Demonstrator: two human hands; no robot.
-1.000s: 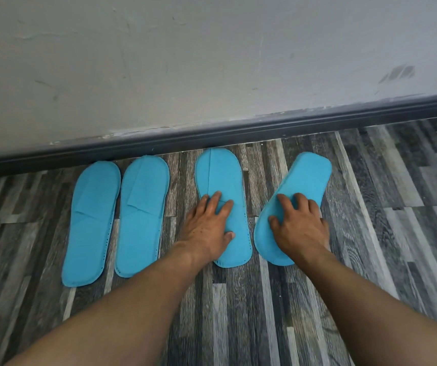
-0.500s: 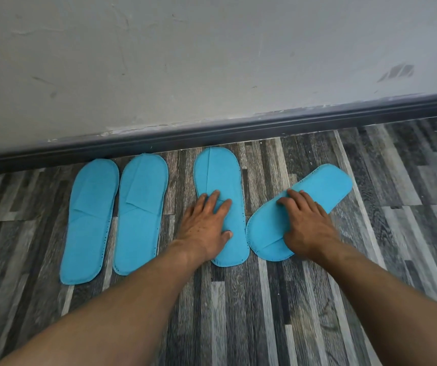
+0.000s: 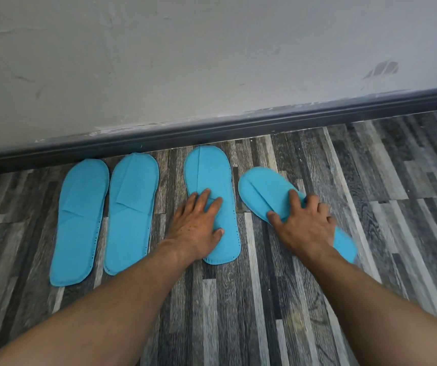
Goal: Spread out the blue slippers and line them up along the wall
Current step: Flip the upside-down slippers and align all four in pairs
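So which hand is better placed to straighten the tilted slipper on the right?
Right. The right hand holds the tilted slipper, fingers curled over its far edge. The left hand rests flat on the third slipper, which looks straight to the wall.

No readable text, wall mark (image 3: 382,70) — perhaps a smudge

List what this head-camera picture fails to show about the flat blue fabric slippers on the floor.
Head view:
Rightmost blue fabric slipper: middle hidden under the right hand; heel end blurred.
Third blue fabric slipper: middle covered by the left hand.
Right hand: pinching or only pressing, unclear.
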